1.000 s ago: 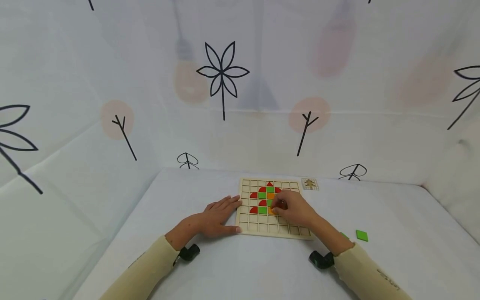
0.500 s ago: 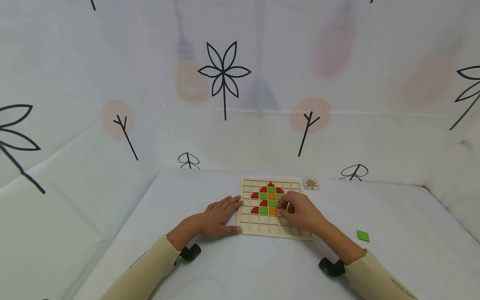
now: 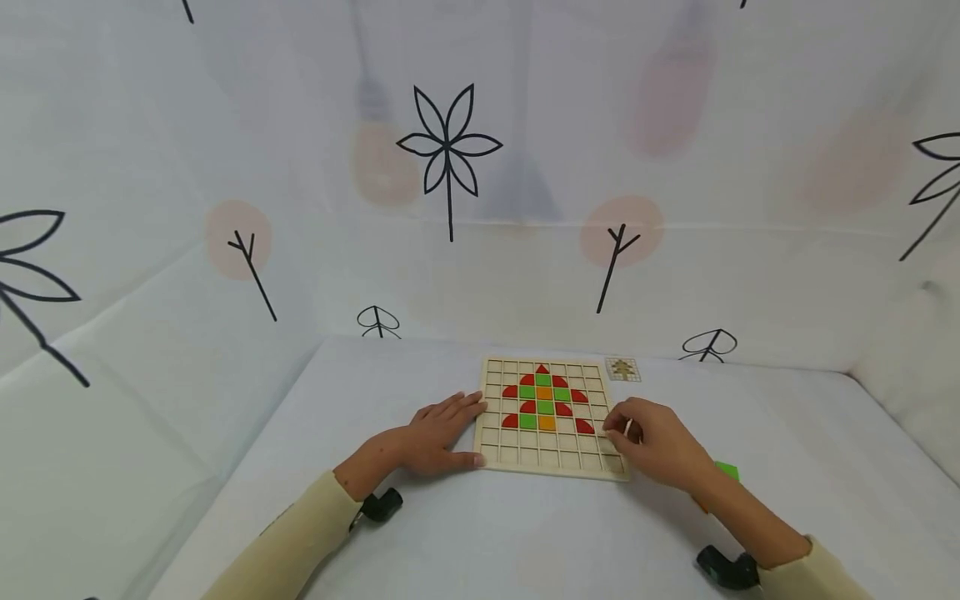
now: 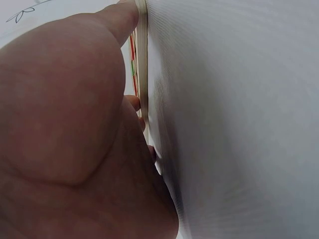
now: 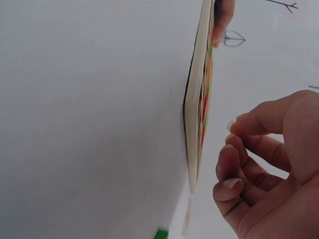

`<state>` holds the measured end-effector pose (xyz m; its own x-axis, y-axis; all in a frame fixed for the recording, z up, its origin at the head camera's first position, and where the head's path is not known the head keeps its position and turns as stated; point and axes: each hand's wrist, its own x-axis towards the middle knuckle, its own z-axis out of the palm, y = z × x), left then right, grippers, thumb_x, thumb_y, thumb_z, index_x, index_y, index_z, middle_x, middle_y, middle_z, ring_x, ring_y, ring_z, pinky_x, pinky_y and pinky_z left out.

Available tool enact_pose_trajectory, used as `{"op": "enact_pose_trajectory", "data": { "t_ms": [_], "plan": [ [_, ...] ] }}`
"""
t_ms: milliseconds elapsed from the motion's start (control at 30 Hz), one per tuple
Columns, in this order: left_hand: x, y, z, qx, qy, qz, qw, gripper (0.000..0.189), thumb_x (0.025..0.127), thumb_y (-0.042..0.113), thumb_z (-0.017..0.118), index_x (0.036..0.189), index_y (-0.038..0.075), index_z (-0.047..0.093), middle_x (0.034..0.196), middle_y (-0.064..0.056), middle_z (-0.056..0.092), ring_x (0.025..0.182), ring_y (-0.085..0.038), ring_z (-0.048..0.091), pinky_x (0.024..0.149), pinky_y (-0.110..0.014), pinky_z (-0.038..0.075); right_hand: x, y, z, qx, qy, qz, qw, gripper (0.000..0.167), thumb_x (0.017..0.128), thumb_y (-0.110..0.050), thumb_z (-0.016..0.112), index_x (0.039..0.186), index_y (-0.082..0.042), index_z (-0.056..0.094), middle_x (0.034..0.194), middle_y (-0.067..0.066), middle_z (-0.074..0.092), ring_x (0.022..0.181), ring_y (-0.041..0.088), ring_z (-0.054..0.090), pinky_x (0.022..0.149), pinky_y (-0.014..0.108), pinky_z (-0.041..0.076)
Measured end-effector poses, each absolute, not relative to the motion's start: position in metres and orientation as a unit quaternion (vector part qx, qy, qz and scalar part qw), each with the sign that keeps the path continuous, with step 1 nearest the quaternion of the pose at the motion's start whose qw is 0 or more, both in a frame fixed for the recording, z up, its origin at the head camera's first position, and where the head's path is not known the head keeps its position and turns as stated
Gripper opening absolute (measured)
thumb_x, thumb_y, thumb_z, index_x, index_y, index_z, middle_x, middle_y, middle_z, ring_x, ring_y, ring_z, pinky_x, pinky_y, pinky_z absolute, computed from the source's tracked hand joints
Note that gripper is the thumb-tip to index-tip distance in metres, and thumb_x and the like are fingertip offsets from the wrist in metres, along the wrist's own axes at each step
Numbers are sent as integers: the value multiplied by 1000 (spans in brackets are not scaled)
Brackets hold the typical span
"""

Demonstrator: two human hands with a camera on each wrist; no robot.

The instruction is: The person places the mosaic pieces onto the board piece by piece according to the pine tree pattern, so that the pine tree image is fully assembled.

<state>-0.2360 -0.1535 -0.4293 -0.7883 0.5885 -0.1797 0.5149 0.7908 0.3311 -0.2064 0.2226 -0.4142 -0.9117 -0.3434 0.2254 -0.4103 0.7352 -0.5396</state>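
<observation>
A wooden grid board (image 3: 508,455) lies on the table, bearing red, green and orange tiles in a tree shape. A red triangle (image 3: 542,368) tops it; in its lowest row an orange tile (image 3: 547,422) and a red quarter-round tile (image 3: 585,427) have a bare cell between them. My left hand (image 3: 438,437) lies flat at the board's left edge, fingertips and thumb touching the frame. Over the board's right edge hovers my right hand (image 3: 656,437), fingers loosely bent. In the right wrist view, nothing shows between the thumb and fingers (image 5: 249,119).
Behind the board's right corner lies a small card (image 3: 622,369) with a printed tree on a grid. A green tile (image 3: 727,469) and an orange piece (image 3: 701,505) show on the table beside my right forearm, which partly covers them. A patterned white cloth (image 3: 480,275) hangs behind.
My right hand has moved right from the middle of the tile pattern to the board's right edge, uncovering the red tiles on that side. My left hand stays in place.
</observation>
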Motion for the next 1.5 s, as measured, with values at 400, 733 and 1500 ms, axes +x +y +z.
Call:
{"op": "enact_pose_trajectory", "data": {
  "t_ms": [400,733,1500],
  "plan": [
    [-235,-154,-428,303,933,138,138,90,103,65,55,171,21,17,180,2,9,165,-28,4,127,-61,20,-190,271,-418,163,-942,280,83,10,96,-5,76,101,-13,75,90,-7,66,73,7,54,60,25,47],
    [-237,-154,-432,302,933,142,133,91,102,66,56,171,22,17,179,4,9,165,-27,5,127,-61,19,-179,304,-424,135,-963,230,26,15,91,-15,83,102,-12,73,92,-7,66,74,9,51,59,24,46],
    [-237,-153,-431,296,936,134,137,89,103,65,56,171,22,18,179,4,9,165,-26,4,127,-60,20,-177,307,-423,130,-962,238,-32,25,85,-14,87,98,-12,66,86,-4,60,73,10,51,60,25,46]
  ]
}}
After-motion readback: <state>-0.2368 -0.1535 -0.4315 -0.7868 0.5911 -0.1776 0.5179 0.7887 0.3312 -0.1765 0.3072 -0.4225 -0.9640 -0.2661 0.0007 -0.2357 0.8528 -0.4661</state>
